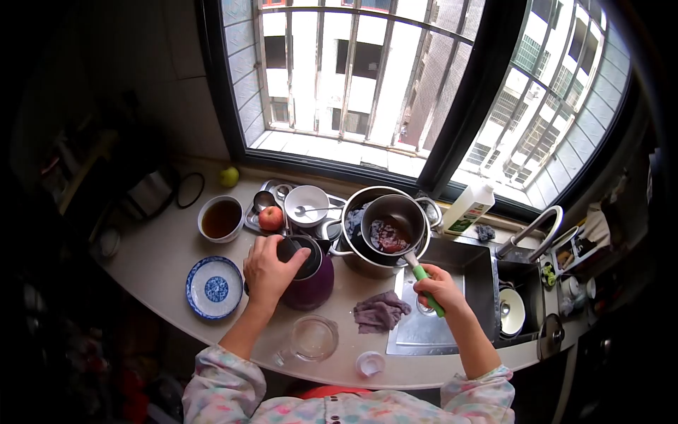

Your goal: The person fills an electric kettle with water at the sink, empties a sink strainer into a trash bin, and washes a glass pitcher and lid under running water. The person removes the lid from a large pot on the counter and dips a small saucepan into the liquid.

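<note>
My left hand (270, 272) is closed on the black handle at the top of a purple kettle (312, 285), which stands on the counter. With my right hand (441, 288) I grip the green handle (429, 288) of a small saucepan (390, 225). That saucepan is over a large two-handled steel pot (345, 244), and reddish-brown contents show inside it. Left of the pot are a white bowl (306, 205) with a spoon and a red apple (270, 218) on a tray. A crumpled purple cloth (381, 312) lies below the pot, beside the sink.
A bowl of brown liquid (221, 218), a blue-rimmed plate (215, 287) and a green fruit (228, 177) are at left. A glass jug (314, 338) and small cup (371, 364) stand near the front edge. The sink (459, 258), faucet (530, 240) and white bottle (468, 208) are at right.
</note>
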Demonstrator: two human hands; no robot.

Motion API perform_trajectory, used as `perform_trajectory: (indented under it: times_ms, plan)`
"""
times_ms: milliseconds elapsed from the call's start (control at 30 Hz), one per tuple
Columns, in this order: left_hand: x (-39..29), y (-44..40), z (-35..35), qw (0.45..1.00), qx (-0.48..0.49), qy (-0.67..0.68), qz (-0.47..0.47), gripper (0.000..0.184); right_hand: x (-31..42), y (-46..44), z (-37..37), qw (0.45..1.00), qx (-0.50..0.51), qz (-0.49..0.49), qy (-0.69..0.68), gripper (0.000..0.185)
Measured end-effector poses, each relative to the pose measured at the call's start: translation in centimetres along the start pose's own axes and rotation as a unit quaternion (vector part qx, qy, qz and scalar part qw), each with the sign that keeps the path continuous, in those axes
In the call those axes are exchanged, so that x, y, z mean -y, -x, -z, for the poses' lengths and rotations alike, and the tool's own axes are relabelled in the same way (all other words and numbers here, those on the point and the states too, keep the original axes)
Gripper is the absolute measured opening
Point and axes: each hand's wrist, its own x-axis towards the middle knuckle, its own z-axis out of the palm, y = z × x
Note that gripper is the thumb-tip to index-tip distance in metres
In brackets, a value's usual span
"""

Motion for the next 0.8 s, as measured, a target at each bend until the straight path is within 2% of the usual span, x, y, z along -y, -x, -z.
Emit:
perform_trajectory:
  times_ms: [100, 300, 600, 800]
  plan:
    - [-0.2, -0.6, -0.5, 0.997, 0.030, -0.061, 0.023, 0.053, -0.3, -0.2, 0.4, 1.000, 0.009, 0.006, 0.007, 0.045]
    - [-1.1, -1.8, 0.2, 0.986, 0.128, -0.093, 0.043, 0.056, -0.6, -0.3, 0.5, 1.000, 0.015, 0.003, 0.004, 0.045]
    - [-2.8, -3.0, -0.8, 0.991, 0.109, -0.063, 0.040, 0.060, -0.6, -0.4, 1.4, 1.000, 0.022, 0.003, -0.012, 0.047]
    - [-2.0, -4.0, -1.0, 0.986, 0.156, -0.041, 0.030, 0.056, -0.9, -0.5, 1.8, 1.000, 0.012, 0.010, -0.011, 0.048]
